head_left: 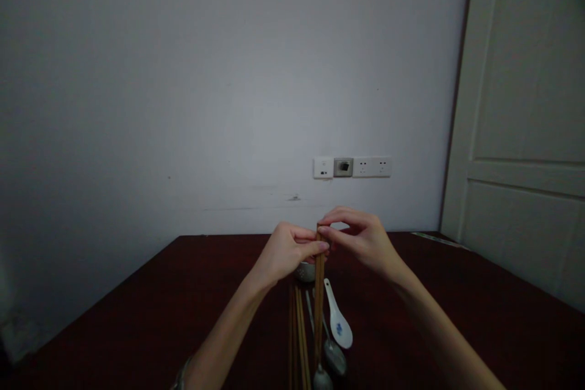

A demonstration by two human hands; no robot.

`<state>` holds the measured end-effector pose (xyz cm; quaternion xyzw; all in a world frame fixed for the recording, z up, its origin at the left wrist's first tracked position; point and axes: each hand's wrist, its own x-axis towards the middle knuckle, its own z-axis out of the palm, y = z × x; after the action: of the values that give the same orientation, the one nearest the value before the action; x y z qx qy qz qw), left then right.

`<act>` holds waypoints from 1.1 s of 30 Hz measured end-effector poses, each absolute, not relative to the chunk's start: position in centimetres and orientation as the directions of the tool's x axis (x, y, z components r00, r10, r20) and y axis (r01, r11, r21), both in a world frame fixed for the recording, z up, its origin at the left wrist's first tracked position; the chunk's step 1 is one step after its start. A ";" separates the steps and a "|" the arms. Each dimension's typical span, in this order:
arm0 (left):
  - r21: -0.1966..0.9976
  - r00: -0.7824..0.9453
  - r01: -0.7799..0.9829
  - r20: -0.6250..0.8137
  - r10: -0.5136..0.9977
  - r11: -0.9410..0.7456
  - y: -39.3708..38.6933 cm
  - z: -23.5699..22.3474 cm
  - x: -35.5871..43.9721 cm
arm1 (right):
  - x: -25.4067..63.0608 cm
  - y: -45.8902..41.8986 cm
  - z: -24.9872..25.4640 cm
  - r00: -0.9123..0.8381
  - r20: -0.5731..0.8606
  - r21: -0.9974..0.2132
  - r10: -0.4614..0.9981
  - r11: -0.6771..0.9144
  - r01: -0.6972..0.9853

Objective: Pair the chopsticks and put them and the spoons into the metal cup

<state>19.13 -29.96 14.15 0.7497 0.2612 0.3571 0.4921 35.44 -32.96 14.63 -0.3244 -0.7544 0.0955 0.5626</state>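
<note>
Between my hands a pair of wooden chopsticks (319,298) stands roughly upright. My left hand (292,248) pinches them just below the top, thumb in front. At their upper ends, the thumb and forefinger of my right hand (354,234) close on them. Beneath my hands, several more chopsticks (299,335) lie side by side on the dark red table (219,317). Beside them are two metal spoons, one a larger spoon (335,356) and one a nearer spoon (322,379). A white soup spoon (339,323) with a blue mark lies to their right. My left hand partly hides a small bowl-like container (305,272).
A pale wall (183,103) rises behind the table, carrying a row of sockets and switches (351,167). On the right stands a white panelled door (525,134). A flat strip (439,239) lies at the table's far right edge.
</note>
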 end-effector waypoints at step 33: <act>0.940 0.536 0.012 0.281 0.796 -0.340 -27.0 13.4 18.6 | 32.7 -32.0 7.5 -0.154 0.190 -0.982 0.969 0.185 -0.048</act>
<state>18.62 -27.05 13.41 0.7190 0.2810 0.3912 0.5010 32.69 -32.00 7.45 -0.4008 -0.5748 0.4968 0.5120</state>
